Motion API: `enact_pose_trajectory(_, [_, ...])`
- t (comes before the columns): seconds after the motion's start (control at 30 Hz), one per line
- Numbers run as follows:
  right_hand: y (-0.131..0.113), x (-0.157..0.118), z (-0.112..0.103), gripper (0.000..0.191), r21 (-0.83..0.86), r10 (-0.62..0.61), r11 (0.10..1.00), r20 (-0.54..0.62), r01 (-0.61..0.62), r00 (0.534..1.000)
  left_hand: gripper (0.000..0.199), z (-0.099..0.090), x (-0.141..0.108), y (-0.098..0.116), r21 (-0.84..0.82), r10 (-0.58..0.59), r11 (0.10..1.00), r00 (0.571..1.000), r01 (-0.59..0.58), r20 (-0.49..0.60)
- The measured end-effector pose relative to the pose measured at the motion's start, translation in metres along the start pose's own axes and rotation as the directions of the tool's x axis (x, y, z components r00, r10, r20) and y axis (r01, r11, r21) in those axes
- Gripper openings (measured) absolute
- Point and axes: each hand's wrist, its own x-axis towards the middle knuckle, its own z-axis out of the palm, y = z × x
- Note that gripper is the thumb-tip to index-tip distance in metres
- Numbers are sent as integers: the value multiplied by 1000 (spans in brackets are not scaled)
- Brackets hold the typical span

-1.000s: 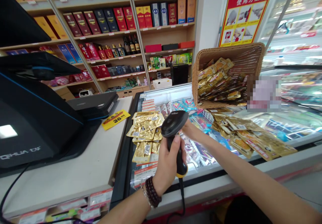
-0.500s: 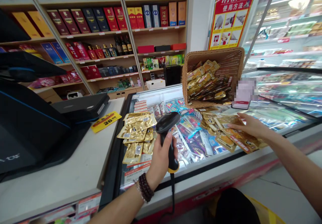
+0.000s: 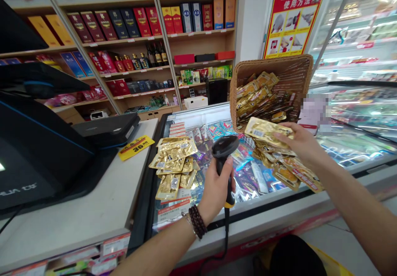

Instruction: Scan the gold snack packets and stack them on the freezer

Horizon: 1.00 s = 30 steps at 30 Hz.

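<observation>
Since the earlier frame, the right hand (image 3: 305, 145) has lifted and now clamps one gold foil packet (image 3: 266, 132) between thumb and fingers, just before the wicker basket (image 3: 305, 71), while the left hand (image 3: 216, 191) is closed around a black barcode scanner (image 3: 225, 152) above the freezer glass (image 3: 248, 181). More gold packets (image 3: 169, 170) lie on the left of this glass, and other packets (image 3: 287, 172) lie under the right hand. Far at upper left stand wooden shelves (image 3: 201, 40) with boxed liquor.
</observation>
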Motion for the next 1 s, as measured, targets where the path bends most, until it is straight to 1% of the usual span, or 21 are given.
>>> enact_pose_trajectory(0.03, [-4,-3,17,50,153,61,985,93,-74,994,56,1,1,-2,1,-3,1000,1000,3,-5])
enact_pose_trajectory(0.07, [-8,-6,35,51,256,99,956,171,-141,980,56,1,2,-3,-2,-6,1000,1000,6,-17])
enact_pose_trajectory(0.1, [-11,-8,53,50,320,123,927,235,-196,964,57,0,3,-3,-9,-13,1000,999,12,-31])
enact_pose_trajectory(0.17, [-14,-11,84,49,368,140,894,313,-256,939,59,-4,4,-2,-31,-37,999,997,35,-63])
enact_pose_trajectory(0.23, [-12,-12,108,51,381,144,881,350,-281,925,61,-9,4,-1,-52,-70,997,993,65,-94])
enact_pose_trajectory(0.33, [-4,-13,128,55,381,128,884,359,-270,925,65,-15,3,0,-61,-121,992,985,114,-123])
enact_pose_trajectory(0.43, [4,-14,132,55,366,99,899,363,-239,927,64,-17,3,-2,-45,-136,990,983,131,-122])
enact_pose_trajectory(0.6, [9,-15,126,50,361,98,900,381,-245,919,59,-20,3,-7,-3,-130,991,984,130,-121])
enact_pose_trajectory(0.7, [10,-12,123,48,348,107,906,366,-243,925,59,-22,3,-9,31,-143,989,983,147,-119])
enact_pose_trajectory(0.83, [12,-11,121,47,338,84,920,325,-199,942,57,-25,3,-10,77,-145,985,983,154,-110])
enact_pose_trajectory(1.0, [13,-11,120,49,330,67,928,312,-174,948,57,-26,2,-9,69,-144,986,986,151,-88])
